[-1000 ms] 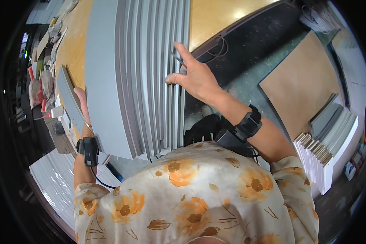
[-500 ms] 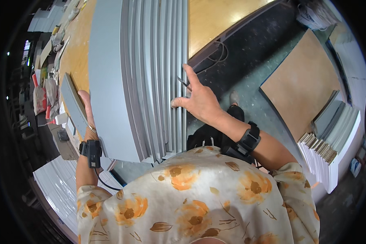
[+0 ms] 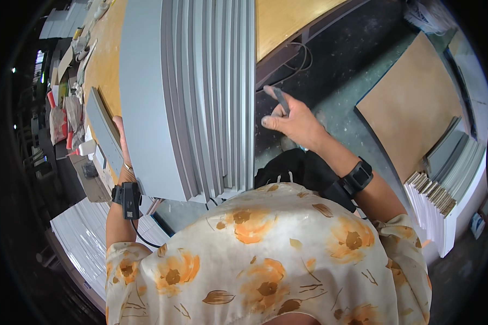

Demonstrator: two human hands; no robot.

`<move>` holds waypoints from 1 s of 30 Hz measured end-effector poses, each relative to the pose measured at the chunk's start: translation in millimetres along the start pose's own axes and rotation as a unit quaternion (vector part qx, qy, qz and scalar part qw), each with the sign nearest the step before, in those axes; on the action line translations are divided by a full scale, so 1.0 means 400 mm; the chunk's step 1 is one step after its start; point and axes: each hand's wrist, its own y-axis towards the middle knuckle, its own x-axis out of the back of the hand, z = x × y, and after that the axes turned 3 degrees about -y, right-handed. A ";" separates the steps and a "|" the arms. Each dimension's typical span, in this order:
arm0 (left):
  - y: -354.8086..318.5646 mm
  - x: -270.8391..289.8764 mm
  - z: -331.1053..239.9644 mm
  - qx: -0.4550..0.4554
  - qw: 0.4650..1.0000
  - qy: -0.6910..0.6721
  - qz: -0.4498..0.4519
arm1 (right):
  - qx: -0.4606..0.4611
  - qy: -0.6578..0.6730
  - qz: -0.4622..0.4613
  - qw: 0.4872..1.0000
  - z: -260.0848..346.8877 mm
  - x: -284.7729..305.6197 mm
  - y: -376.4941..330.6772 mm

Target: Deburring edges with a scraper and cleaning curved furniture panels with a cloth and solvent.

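A row of long grey panels lies across the worktable in front of me, one broad face on the left and several narrow edges on the right. Against the left edge of the broad face rests my left hand; part of it shows, with most fingers hidden by the panel. My right hand is off to the right of the panels, over the floor and touching none of them. Its thumb and fingers pinch a small dark flat strip, whose exact kind I cannot make out.
Left of my left hand lies a narrow grey board, with a white bottle beside it. Tools and red-handled items line the table's left side. At right stand a large brown board and stacked panels. White wrapped sheets lie lower left.
My right hand has moved right, away from the panel edges, still pinching the dark strip. My left hand stays at the broad panel's left edge. The view has shifted slightly.
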 end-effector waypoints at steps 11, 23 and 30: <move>-0.205 -0.038 0.091 0.014 0.992 -0.076 -0.099 | 0.124 -0.171 0.019 0.977 -0.004 0.015 -0.117; -0.181 -0.099 0.163 0.002 0.953 -0.175 -0.247 | -0.151 0.183 0.202 0.950 0.015 -0.002 -0.181; -0.229 -0.043 0.175 0.011 0.948 -0.111 -0.298 | -0.052 0.189 0.112 0.974 -0.005 -0.034 -0.151</move>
